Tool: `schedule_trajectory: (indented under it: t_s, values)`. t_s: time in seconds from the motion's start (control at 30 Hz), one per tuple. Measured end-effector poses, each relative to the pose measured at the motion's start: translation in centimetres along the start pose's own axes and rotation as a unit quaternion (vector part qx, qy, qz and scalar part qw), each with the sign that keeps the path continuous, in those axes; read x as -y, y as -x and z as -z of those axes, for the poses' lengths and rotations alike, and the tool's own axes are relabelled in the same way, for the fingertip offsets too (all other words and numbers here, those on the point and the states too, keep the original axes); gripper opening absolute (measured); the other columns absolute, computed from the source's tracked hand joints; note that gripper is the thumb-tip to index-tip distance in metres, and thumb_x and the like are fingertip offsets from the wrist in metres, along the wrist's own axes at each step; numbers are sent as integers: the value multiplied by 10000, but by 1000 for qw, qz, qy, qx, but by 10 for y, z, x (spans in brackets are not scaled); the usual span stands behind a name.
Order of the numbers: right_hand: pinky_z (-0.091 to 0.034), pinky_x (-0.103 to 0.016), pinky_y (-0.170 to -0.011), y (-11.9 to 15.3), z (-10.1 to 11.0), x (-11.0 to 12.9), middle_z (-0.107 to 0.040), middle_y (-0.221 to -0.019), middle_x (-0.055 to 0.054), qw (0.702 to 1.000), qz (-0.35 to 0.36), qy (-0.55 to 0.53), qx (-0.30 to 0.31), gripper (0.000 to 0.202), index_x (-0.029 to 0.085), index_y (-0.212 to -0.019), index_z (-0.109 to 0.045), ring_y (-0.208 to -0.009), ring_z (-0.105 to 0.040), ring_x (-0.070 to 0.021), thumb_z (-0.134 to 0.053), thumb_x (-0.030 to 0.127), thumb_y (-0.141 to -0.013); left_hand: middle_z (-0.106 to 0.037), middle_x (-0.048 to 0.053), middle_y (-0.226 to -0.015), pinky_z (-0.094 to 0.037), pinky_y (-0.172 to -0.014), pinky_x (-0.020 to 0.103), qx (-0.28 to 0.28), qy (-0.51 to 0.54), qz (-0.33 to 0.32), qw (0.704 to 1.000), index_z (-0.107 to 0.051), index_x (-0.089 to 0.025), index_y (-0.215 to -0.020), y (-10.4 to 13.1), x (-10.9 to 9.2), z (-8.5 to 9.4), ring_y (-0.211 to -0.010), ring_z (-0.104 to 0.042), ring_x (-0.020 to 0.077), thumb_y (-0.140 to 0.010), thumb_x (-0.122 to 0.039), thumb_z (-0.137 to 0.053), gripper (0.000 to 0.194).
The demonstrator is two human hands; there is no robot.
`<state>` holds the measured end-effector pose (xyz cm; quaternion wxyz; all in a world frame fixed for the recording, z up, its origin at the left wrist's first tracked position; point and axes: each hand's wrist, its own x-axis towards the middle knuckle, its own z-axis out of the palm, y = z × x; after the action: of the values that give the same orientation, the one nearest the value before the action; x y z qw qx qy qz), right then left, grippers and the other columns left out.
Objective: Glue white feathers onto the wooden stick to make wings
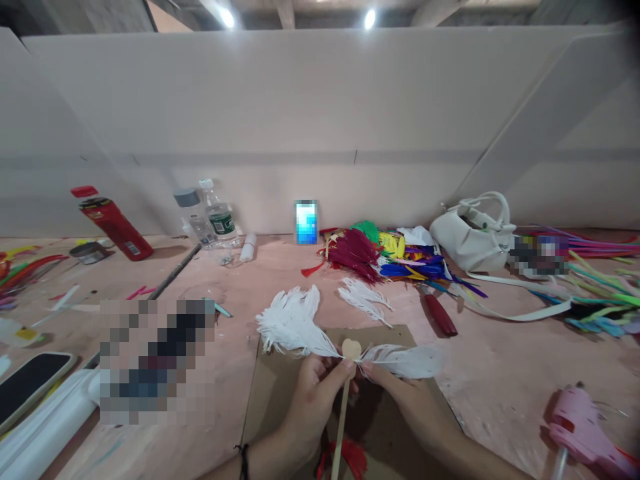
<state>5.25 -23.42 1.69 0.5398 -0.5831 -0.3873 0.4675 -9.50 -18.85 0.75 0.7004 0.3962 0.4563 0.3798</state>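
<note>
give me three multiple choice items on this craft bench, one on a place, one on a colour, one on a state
1. Where does the glue gun lie?
A. at the near right of the table
B. beside the red can
C. on the cardboard

2. What colour are the feathers held at the stick?
A. blue
B. white
C. green

3. What is the state of the stick?
A. lying loose on the table
B. standing in a bottle
C. pinched by the fingers of both hands

Answers:
1. A, the pink gun rests on bare table at the right, off the cardboard.
2. B, both feathers spreading from the heart-shaped tip are white.
3. C, the left hand and right hand meet at its top, with the feathers.
</note>
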Motion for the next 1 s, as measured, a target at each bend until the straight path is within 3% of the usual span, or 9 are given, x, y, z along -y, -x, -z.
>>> schedule_trajectory:
  t_s: [0.17,0.47,0.6,0.73,0.87,1.0]
  values:
    - [-525,-366,-851,-1,-1,1,-726,-834,-59,1000,0,-23,-4,318,211,-749,-689,-855,-660,-273,-749,522,-724,-684,3,-649,-462,-572,246,14,-4,-13,1000,-669,-169,-820,0,-1,0,-584,-608,152,-697,-489,-839,383]
    - [-493,-399,-972,-5,2,-19,-764,-1116,-89,998,-18,-49,-44,449,189,-1065,-749,-1077,-661,-306,-725,550,-799,-658,-9,-656,-456,-595,236,-11,13,-24,1000,-654,-175,-791,-1,-6,-1,-617,-594,147,-738,-450,-815,323]
    - [-546,-395,-826,-16,11,-23,-760,-941,-90,993,-4,-88,-73,362,182,-888,-746,-926,-675,-304,-735,529,-786,-686,0,-696,-476,-637,251,-26,50,-23,998,-652,-175,-785,-6,-4,0,-629,-606,146,-727,-432,-825,315]
    - [-550,-348,-666,-24,20,-18,-642,-744,-38,985,36,-144,-83,327,212,-754,-659,-707,-606,-227,-670,524,-850,-691,2,-699,-484,-660,261,-23,88,-27,995,-658,-170,-797,-10,1,1,-653,-618,154,-721,-423,-833,316]
    - [-500,-284,-544,-20,21,-15,-596,-778,-14,980,94,-164,-60,320,224,-856,-640,-682,-571,-193,-641,543,-888,-690,4,-711,-481,-663,259,-29,92,-32,995,-665,-166,-809,-11,3,2,-680,-628,162,-716,-403,-843,311]
    - [-484,-277,-540,-14,17,-21,-643,-791,-28,992,62,-103,-38,354,208,-945,-640,-671,-592,-188,-644,561,-911,-703,7,-753,-482,-671,265,0,75,-30,997,-673,-163,-856,-10,3,3,-687,-622,162,-762,-409,-814,299]
